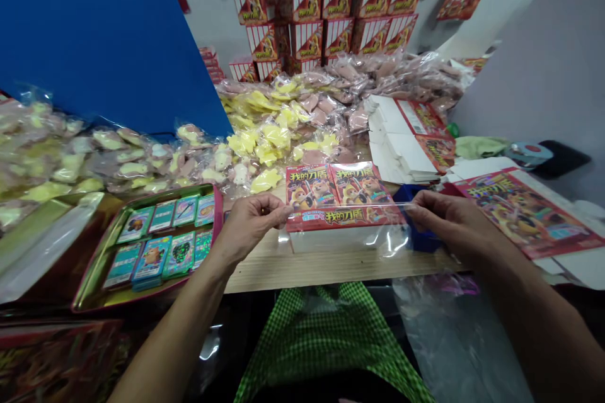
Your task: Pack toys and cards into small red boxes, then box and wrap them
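Observation:
A red printed box (340,195) with cartoon figures rests on the wooden table's front edge (331,264), inside a clear plastic bag (392,239). My left hand (250,223) pinches the bag's open edge at the box's left end. My right hand (447,220) pinches the same edge at the right end, stretching the film taut across the box front. Both hands are closed on the film.
A metal tray (94,277) with several card packs sits at the left. Bagged yellow and pink toys (265,138) pile behind. Flat white cartons (401,145) and a red printed sheet (524,214) lie right. Stacked red boxes (326,6) stand at the back, a blue panel (104,31) upper left.

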The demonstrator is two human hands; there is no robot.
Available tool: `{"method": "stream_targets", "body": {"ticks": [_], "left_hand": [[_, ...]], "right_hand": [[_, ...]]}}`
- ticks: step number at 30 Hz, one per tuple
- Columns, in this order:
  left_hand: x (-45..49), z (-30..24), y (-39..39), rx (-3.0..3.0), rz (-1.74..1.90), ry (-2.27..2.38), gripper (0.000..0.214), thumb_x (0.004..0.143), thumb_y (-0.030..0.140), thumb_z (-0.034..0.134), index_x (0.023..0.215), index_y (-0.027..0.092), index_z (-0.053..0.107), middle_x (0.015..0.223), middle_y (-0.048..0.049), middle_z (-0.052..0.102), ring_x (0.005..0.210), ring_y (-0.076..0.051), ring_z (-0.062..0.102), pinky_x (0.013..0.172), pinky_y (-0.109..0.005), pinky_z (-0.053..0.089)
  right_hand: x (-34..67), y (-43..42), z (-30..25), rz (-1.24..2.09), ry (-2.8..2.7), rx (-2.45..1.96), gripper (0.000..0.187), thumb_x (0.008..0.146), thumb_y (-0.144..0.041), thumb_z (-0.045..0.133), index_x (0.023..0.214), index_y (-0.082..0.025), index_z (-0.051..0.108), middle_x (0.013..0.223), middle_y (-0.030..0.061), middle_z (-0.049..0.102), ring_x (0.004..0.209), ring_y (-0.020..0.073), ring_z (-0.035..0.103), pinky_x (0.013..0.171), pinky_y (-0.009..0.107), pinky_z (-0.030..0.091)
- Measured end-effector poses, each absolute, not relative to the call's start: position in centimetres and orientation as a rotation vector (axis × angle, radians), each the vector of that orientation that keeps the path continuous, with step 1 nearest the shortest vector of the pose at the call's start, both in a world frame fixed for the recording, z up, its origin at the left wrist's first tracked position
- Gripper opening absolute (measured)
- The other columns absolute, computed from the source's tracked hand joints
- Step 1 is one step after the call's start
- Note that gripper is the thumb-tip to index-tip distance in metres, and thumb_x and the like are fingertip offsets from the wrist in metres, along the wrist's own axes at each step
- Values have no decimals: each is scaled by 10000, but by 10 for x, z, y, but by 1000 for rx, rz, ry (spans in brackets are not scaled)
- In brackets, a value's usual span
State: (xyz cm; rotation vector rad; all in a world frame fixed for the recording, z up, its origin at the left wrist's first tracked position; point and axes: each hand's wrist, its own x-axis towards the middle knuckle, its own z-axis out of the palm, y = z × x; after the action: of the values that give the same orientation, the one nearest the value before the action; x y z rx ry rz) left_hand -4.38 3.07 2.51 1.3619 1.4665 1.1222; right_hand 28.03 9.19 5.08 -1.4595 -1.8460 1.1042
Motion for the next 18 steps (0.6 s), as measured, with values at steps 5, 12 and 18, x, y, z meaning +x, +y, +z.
{"method": "stream_targets", "body": {"ticks": [5,12,18], "left_hand": [[-46,22,31,1340,1100,1492,363,750,487,766,642,169,630,621,14,591,600,-113,502,611,-254,404],[-43,26,25,1437,1069,1602,374,776,501,751,633,178,626,639,13,589,628,-124,496,584,-231,381],[-38,32,24,1146,1015,1650,360,652,473,855,844,216,694,734,34,715,674,-146,605,620,-232,445]], "right_hand": [[285,97,41,1136,-1853,-1403,654,711,-844,673,627,-220,498,583,-32,432,533,116,364,480,249,282],[282,99,42,1087,-1903,-1457,494,787,-676,631,647,-219,506,617,-28,425,576,129,371,499,257,271],[282,103,37,1093,-1856,-1448,306,800,-475,571,660,-214,495,606,-42,415,582,121,346,527,258,256]]}}
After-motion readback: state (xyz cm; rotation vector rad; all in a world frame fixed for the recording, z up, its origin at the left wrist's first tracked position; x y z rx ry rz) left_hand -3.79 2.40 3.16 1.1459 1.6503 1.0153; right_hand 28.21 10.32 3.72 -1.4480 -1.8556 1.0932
